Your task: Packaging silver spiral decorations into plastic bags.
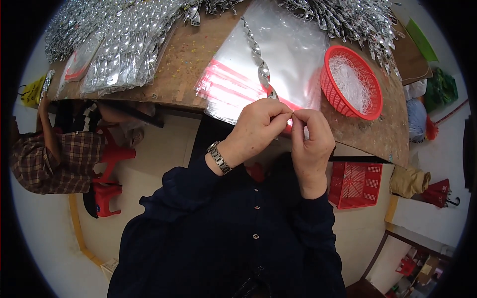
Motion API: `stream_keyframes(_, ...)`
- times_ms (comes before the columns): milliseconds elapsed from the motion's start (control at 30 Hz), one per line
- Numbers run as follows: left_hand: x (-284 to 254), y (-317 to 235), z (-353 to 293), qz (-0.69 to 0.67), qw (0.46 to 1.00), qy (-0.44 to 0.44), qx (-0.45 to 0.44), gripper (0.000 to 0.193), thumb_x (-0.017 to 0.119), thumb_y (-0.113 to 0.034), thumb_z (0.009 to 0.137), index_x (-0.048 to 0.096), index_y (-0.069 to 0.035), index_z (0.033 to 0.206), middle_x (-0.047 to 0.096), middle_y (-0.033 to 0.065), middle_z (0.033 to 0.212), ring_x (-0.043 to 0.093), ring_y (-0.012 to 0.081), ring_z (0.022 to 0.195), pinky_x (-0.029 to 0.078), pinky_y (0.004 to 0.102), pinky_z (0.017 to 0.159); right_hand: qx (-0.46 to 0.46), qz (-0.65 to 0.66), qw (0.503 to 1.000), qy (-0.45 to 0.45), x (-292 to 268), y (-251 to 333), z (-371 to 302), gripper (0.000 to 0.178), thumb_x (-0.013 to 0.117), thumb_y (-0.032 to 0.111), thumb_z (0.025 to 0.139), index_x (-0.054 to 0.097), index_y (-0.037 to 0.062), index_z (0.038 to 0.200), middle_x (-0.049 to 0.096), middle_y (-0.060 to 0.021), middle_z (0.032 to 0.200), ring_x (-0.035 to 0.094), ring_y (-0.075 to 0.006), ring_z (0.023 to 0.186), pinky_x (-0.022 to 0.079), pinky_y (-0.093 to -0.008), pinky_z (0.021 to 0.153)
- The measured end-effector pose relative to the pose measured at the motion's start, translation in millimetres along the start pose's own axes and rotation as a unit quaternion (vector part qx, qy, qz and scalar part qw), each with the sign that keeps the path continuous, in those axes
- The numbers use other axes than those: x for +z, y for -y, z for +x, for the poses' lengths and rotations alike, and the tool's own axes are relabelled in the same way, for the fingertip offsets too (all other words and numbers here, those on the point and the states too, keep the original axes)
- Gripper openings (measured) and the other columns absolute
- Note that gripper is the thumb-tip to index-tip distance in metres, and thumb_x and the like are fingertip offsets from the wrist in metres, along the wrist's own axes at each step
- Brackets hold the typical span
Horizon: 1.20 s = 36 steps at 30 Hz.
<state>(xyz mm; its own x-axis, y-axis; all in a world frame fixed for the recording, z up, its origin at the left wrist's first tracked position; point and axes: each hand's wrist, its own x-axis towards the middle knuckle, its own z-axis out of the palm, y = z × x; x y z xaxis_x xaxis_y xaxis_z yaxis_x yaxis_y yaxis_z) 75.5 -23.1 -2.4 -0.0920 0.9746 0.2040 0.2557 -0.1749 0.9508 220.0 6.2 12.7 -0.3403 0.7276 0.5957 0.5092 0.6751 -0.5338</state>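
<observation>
My left hand (pixel 258 130) and my right hand (pixel 312 143) meet fingertip to fingertip just in front of the wooden table's (pixel 191 54) near edge. Both pinch the near end of a twisted silver spiral strip (pixel 256 49), which runs away from my fingers across a stack of clear plastic bags with red bands (pixel 233 82). A metal watch sits on my left wrist. My dark blue sleeves fill the lower middle of the view.
A red basket of thin white threads (pixel 352 82) stands right of my hands. Heaps of silver spiral strips (pixel 348 17) and bagged ones (pixel 126 49) cover the far table. A person in a plaid shirt (pixel 52 159) sits at the left on a red stool. A red crate (pixel 355 184) lies on the floor.
</observation>
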Motion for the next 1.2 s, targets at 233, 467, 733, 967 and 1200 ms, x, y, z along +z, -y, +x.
stream_keyframes(233,-1,2,2,-0.081,0.995,0.015,-0.059,0.017,0.059,-0.011,0.091,0.065,0.004,0.094,0.064,0.003,0.085,0.058,0.0087,0.079,0.047,0.0238,0.069,-0.007,0.014,0.999,-0.034,6,-2,-1,0.008,0.064,-0.005,0.081,0.061,0.0007,0.086,0.062,-0.0119,0.081,0.062,-0.0256,0.073,0.049,-0.0316,0.067)
stream_keyframes(467,-3,0,3,-0.115,0.99,0.021,-0.085,0.018,0.059,-0.013,0.091,0.066,0.003,0.094,0.065,0.0008,0.082,0.057,0.0061,0.077,0.046,0.022,0.069,0.031,0.049,0.997,-0.05,8,0,-1,0.008,0.064,-0.004,0.081,0.063,0.0005,0.088,0.063,-0.0108,0.08,0.063,-0.023,0.073,0.049,-0.0306,0.068)
stream_keyframes(733,-2,3,4,-0.115,0.99,0.016,-0.081,0.018,0.058,-0.014,0.092,0.066,0.003,0.094,0.064,-0.0006,0.081,0.056,0.0051,0.076,0.045,0.0212,0.067,0.093,0.111,0.989,-0.017,10,-6,-4,0.004,0.062,0.001,0.087,0.063,-0.001,0.091,0.063,-0.0077,0.084,0.061,-0.0142,0.075,0.048,-0.0261,0.066)
stream_keyframes(967,-2,6,5,-0.112,0.992,0.017,-0.063,0.017,0.058,-0.012,0.092,0.064,0.004,0.092,0.061,-0.0011,0.08,0.054,0.0049,0.075,0.044,0.0213,0.066,0.067,0.09,0.993,-0.023,11,-8,-5,0.006,0.063,0.004,0.088,0.063,-0.001,0.092,0.063,-0.0087,0.083,0.061,-0.0164,0.074,0.048,-0.0274,0.065)
stream_keyframes(1200,-1,7,5,-0.081,0.996,-0.003,-0.039,0.02,0.059,-0.016,0.087,0.066,0.003,0.09,0.064,0.0095,0.078,0.061,0.0153,0.071,0.047,0.0274,0.065,0.066,0.06,0.996,-0.01,9,-5,-2,0.004,0.061,0.003,0.088,0.063,0.0001,0.09,0.063,-0.0096,0.082,0.06,-0.0186,0.073,0.047,-0.0291,0.063)
